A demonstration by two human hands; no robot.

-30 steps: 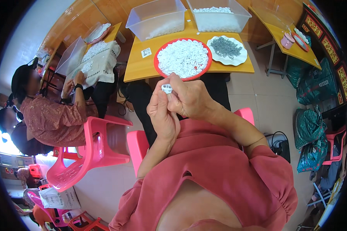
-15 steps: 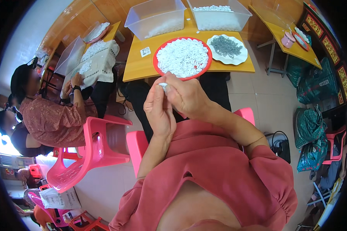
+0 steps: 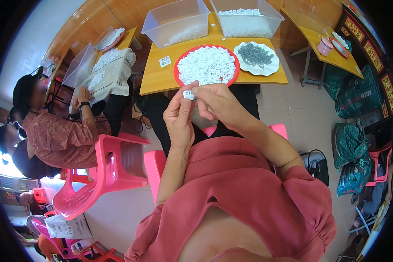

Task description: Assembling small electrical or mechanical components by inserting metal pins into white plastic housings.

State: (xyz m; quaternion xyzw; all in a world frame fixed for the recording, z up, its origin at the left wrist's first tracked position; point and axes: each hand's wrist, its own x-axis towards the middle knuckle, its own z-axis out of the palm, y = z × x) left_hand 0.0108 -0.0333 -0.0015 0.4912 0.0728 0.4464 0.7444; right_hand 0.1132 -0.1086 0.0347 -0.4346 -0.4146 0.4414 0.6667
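Head view
Left hand (image 3: 179,120): grip pinching the small white part (image 3: 188,94) from the left.
Right hand (image 3: 217,104): grip pinching the same part from the right.
Part's place: above the lap, just before the red tray (image 3: 177,65) on the yellow bench (image 3: 155,81).

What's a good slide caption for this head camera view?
Both hands, left hand and right hand, pinch a small white piece above a red plate of white pieces.

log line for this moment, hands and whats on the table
left hand + right hand: pinch small white piece | ahead: red plate of white pieces | right of it: white plate, grey bits
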